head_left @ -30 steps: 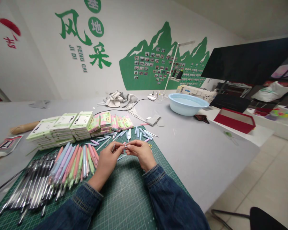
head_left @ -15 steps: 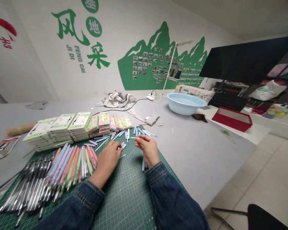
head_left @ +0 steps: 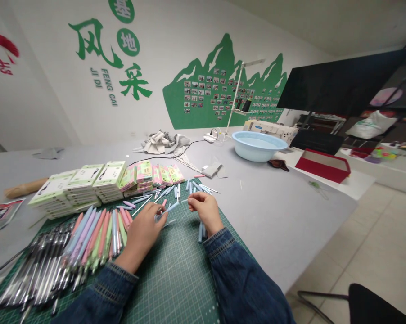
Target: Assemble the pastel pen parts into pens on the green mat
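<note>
Over the green cutting mat point(head_left: 176, 274), my left hand point(head_left: 145, 229) is closed round a light-blue pen barrel point(head_left: 172, 207) that points up to the right. My right hand point(head_left: 207, 211) pinches a thin, pale stick point(head_left: 185, 200), its tip directed at the barrel and a small gap between them; its exact kind is too small to tell. Beneath my right wrist lie blue pen parts point(head_left: 200, 232). Pastel pens point(head_left: 95, 234) rest in a row left of my left hand, beside clear pens with black grips point(head_left: 37, 265). More loose pen parts point(head_left: 192, 185) and thin white refills point(head_left: 142, 205) are scattered beyond both hands.
White-green boxes point(head_left: 83, 180) and pink-green boxes point(head_left: 145, 173) stand stacked along the mat's far edge. Farther back are crumpled cloth point(head_left: 165, 142), a light-blue basin point(head_left: 259, 147) and a red open box point(head_left: 322, 165). A black chair point(head_left: 372, 303) stands at the lower right.
My left hand has drawn back towards me and left, and the blue barrel in it now shows more fully. My right hand keeps its pinch, almost in place. The camera view has shifted slightly.
</note>
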The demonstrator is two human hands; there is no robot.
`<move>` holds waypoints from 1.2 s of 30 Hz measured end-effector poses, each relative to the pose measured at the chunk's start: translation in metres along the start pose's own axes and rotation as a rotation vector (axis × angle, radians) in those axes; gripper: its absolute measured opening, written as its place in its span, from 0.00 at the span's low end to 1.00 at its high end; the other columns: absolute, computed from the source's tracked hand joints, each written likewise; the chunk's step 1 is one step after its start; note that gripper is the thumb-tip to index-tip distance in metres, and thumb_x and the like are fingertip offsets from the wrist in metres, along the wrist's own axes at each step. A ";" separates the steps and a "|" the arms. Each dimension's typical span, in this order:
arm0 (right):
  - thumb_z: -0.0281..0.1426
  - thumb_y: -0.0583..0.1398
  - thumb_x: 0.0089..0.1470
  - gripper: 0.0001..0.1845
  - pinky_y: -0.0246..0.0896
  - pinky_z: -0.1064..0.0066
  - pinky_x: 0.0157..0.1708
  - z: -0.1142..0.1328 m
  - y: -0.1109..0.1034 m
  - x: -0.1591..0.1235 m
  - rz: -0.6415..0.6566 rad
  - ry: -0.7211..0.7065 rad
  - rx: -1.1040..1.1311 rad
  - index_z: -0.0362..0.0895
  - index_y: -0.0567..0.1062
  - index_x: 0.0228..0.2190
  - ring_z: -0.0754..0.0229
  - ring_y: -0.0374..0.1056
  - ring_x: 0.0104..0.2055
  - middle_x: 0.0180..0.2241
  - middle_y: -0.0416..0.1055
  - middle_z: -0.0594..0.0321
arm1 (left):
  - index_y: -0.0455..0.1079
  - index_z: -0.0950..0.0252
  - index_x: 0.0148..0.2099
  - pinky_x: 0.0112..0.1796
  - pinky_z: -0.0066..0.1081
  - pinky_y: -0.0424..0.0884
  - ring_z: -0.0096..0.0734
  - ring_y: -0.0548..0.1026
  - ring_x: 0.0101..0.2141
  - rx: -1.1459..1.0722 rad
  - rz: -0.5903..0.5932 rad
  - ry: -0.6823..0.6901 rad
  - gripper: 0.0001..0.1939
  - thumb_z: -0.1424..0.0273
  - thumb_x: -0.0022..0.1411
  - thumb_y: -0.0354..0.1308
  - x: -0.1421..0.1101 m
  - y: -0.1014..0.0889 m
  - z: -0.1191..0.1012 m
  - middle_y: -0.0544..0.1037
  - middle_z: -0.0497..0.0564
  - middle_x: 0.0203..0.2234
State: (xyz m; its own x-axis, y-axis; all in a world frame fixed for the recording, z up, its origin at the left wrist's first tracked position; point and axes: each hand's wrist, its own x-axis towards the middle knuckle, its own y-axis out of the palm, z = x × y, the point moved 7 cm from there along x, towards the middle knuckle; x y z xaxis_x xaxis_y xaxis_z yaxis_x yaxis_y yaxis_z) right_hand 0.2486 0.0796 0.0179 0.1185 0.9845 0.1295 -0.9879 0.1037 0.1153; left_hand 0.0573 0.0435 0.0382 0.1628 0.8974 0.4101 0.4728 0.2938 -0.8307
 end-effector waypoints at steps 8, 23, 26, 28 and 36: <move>0.30 0.62 0.41 0.05 0.63 0.72 0.22 0.003 0.010 -0.005 0.069 0.012 -0.042 0.41 0.75 0.23 0.64 0.65 0.19 0.17 0.69 0.66 | 0.70 0.60 0.40 0.39 0.32 0.65 0.35 0.72 0.37 -0.057 -0.039 0.084 0.10 0.62 0.62 0.50 -0.005 -0.008 -0.003 0.72 0.50 0.35; 0.28 0.54 0.57 0.14 0.64 0.66 0.44 0.060 0.040 -0.046 0.080 -0.544 -0.359 0.49 0.78 0.40 0.58 0.69 0.40 0.37 0.75 0.59 | 0.68 0.61 0.40 0.38 0.33 0.65 0.34 0.71 0.36 -0.230 -0.119 0.069 0.09 0.64 0.63 0.49 -0.010 -0.014 -0.015 0.72 0.50 0.34; 0.28 0.54 0.57 0.17 0.58 0.62 0.52 0.064 0.052 -0.054 0.164 -0.604 -0.393 0.52 0.75 0.46 0.56 0.66 0.49 0.45 0.73 0.59 | 0.68 0.62 0.39 0.36 0.32 0.66 0.33 0.70 0.34 -0.309 -0.111 0.035 0.09 0.64 0.63 0.50 -0.010 -0.013 -0.014 0.72 0.50 0.33; 0.29 0.56 0.55 0.19 0.59 0.62 0.52 0.059 0.057 -0.054 0.196 -0.535 -0.326 0.54 0.73 0.48 0.55 0.66 0.49 0.47 0.72 0.61 | 0.69 0.62 0.39 0.36 0.32 0.66 0.34 0.70 0.35 -0.354 -0.113 0.031 0.10 0.64 0.63 0.50 -0.009 -0.013 -0.016 0.72 0.51 0.34; 0.28 0.62 0.47 0.18 0.65 0.63 0.44 0.022 0.050 -0.035 0.127 -0.156 0.174 0.46 0.71 0.43 0.56 0.73 0.38 0.33 0.77 0.62 | 0.71 0.64 0.40 0.32 0.30 0.67 0.34 0.71 0.34 -0.778 0.010 -0.219 0.15 0.58 0.57 0.54 -0.002 -0.006 -0.006 0.74 0.52 0.33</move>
State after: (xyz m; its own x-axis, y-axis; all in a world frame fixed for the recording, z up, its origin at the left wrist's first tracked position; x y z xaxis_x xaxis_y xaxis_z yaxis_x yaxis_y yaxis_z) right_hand 0.1969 0.0477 0.0413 0.0217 0.9528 0.3029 -0.9654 -0.0588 0.2541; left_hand 0.0594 0.0378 0.0448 0.0347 0.9666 0.2538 0.9526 0.0448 -0.3008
